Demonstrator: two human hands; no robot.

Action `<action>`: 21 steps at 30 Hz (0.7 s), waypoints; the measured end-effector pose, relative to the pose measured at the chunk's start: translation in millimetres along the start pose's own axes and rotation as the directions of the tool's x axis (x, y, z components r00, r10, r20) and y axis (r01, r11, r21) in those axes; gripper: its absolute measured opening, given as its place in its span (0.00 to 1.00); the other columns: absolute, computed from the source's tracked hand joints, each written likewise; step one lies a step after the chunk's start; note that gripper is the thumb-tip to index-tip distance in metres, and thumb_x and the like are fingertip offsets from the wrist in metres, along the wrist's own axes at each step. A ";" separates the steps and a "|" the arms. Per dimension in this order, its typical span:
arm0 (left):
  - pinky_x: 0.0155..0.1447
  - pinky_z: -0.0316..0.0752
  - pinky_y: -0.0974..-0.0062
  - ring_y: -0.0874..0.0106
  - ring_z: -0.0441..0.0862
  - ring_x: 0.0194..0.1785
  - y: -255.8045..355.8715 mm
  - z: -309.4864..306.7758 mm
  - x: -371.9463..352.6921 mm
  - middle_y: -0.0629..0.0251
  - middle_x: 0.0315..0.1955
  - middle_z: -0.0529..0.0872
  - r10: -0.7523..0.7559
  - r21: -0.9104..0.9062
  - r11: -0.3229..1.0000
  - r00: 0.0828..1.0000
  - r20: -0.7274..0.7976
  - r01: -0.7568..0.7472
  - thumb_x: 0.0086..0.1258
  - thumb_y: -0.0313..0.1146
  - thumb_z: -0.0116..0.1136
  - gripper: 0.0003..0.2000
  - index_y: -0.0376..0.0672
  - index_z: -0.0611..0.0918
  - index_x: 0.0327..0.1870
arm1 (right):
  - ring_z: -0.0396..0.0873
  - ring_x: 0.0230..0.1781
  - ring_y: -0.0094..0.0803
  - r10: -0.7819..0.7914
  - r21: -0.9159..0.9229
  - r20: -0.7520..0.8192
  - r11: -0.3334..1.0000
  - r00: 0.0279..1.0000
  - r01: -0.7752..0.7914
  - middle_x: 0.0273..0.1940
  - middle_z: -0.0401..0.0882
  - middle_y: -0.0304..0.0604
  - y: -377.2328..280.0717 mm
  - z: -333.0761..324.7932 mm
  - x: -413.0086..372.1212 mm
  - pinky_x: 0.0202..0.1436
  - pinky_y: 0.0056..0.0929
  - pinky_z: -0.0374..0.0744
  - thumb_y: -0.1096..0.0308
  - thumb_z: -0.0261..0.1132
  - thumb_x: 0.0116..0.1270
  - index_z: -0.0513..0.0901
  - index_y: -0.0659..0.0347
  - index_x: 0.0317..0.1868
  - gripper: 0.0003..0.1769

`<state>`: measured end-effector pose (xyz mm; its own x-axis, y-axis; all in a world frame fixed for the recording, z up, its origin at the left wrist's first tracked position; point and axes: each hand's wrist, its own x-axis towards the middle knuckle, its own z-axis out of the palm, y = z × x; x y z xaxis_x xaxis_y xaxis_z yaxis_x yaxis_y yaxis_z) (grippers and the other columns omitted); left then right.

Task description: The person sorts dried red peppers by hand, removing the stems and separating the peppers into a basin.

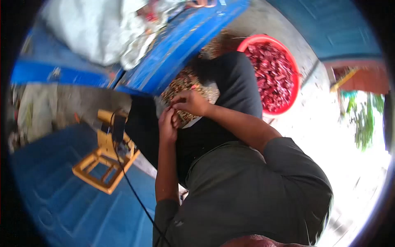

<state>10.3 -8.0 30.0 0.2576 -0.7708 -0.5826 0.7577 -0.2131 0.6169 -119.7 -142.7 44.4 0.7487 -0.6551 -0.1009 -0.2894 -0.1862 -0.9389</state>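
My left hand (168,121) is raised over my lap with its fingers curled closed. My right hand (191,103) meets it from the right, thumb and fingers pinched together. The fingertips of both hands touch around something too small and blurred to make out. Just beyond them, between my knees, lies a spread of small brown and reddish bits (181,85), perhaps seeds and stems, on a pale surface. To the right of my knee stands a red basin (297,78) full of dark red, shrivelled pieces (273,74) that look like dried chillies.
A blue table edge (177,49) runs close in front of me, with a white sack (88,31) on it. On the left, a yellow wooden frame (98,171) rests on a blue ridged surface (61,197). A black cable (133,189) passes beside my left arm.
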 end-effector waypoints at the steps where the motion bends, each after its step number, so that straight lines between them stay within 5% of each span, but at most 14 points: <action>1: 0.24 0.55 0.82 0.84 0.63 0.21 -1.9 4.1 0.5 0.79 0.21 0.69 -0.029 0.017 0.999 0.999 0.046 0.028 0.76 0.33 0.55 0.08 0.41 0.79 0.49 | 0.86 0.44 0.35 0.043 0.032 -0.044 0.999 0.998 -0.041 0.42 0.88 0.46 -6.3 -12.6 -1.7 0.49 0.34 0.82 0.64 0.73 0.63 0.88 0.60 0.45 0.12; 2: 0.24 0.56 0.82 0.84 0.63 0.21 -3.7 5.4 -0.7 0.77 0.21 0.69 -0.037 0.036 0.999 0.999 0.038 0.036 0.75 0.33 0.56 0.08 0.42 0.80 0.49 | 0.86 0.42 0.35 0.079 0.069 -0.071 0.995 0.994 -0.074 0.41 0.88 0.45 -12.8 -24.1 -4.9 0.49 0.34 0.82 0.66 0.72 0.64 0.88 0.60 0.43 0.10; 4: 0.24 0.57 0.82 0.83 0.64 0.21 -4.2 0.9 3.8 0.76 0.21 0.69 -0.042 0.057 0.998 0.998 0.036 0.040 0.75 0.33 0.57 0.08 0.43 0.81 0.50 | 0.85 0.44 0.28 -0.110 -0.074 -0.307 0.993 0.945 0.091 0.42 0.88 0.43 -15.6 -77.6 -12.4 0.49 0.28 0.82 0.71 0.72 0.66 0.87 0.61 0.46 0.10; 5: 0.25 0.58 0.81 0.82 0.65 0.21 -9.9 -6.8 9.6 0.75 0.21 0.70 -0.044 0.038 0.998 0.998 0.039 0.043 0.74 0.32 0.57 0.08 0.42 0.81 0.49 | 0.85 0.44 0.26 0.008 0.092 -0.416 0.995 0.910 0.033 0.42 0.87 0.41 -14.9 -107.1 -22.0 0.50 0.26 0.82 0.72 0.70 0.68 0.87 0.62 0.47 0.08; 8: 0.25 0.59 0.80 0.82 0.65 0.21 -10.1 -12.6 16.7 0.75 0.21 0.71 -0.060 0.003 0.998 0.998 0.026 0.060 0.73 0.32 0.58 0.08 0.42 0.81 0.49 | 0.86 0.46 0.31 -0.033 -0.149 -0.710 0.983 0.703 -0.105 0.45 0.87 0.44 -23.7 -214.9 -70.2 0.53 0.29 0.81 0.71 0.70 0.65 0.88 0.62 0.47 0.11; 9: 0.25 0.59 0.79 0.82 0.65 0.21 -11.0 -11.2 19.3 0.75 0.21 0.71 -0.072 -0.013 0.997 0.997 0.007 0.072 0.73 0.31 0.58 0.08 0.42 0.81 0.49 | 0.86 0.48 0.34 -0.007 -0.215 -0.779 0.942 0.627 -0.257 0.47 0.87 0.46 -35.0 -236.6 -87.8 0.54 0.31 0.81 0.70 0.71 0.64 0.87 0.61 0.49 0.13; 12: 0.24 0.59 0.79 0.82 0.65 0.21 -13.5 -5.7 28.2 0.75 0.21 0.71 -0.082 -0.002 0.997 0.997 -0.002 0.082 0.72 0.30 0.58 0.08 0.42 0.81 0.48 | 0.84 0.53 0.38 0.013 -0.361 -0.825 0.757 0.565 -0.544 0.52 0.85 0.49 -19.1 -283.4 -124.8 0.58 0.35 0.80 0.64 0.71 0.62 0.87 0.60 0.52 0.18; 15: 0.25 0.61 0.79 0.82 0.66 0.22 -17.0 -9.9 36.9 0.76 0.22 0.70 -0.110 0.052 0.993 0.992 0.053 0.108 0.72 0.34 0.59 0.10 0.42 0.80 0.50 | 0.86 0.49 0.33 0.046 -0.268 -0.789 0.872 0.613 -0.410 0.48 0.87 0.47 -10.6 -274.4 -92.9 0.56 0.31 0.81 0.65 0.70 0.65 0.87 0.63 0.52 0.17; 21: 0.25 0.60 0.79 0.82 0.65 0.22 -11.1 -15.8 33.0 0.76 0.22 0.69 -0.118 -0.016 0.993 0.993 -0.025 0.118 0.72 0.34 0.58 0.10 0.42 0.79 0.50 | 0.86 0.44 0.31 -0.019 -0.054 -0.487 0.998 0.873 -0.008 0.45 0.88 0.46 -59.8 -177.0 85.9 0.50 0.28 0.81 0.67 0.70 0.67 0.88 0.62 0.48 0.12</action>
<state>19.9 -21.6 -4.4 0.1812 -0.7252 -0.6642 0.7922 -0.2925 0.5355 -143.6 -317.5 150.1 0.3688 -0.9251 0.0903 -0.3277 -0.2204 -0.9187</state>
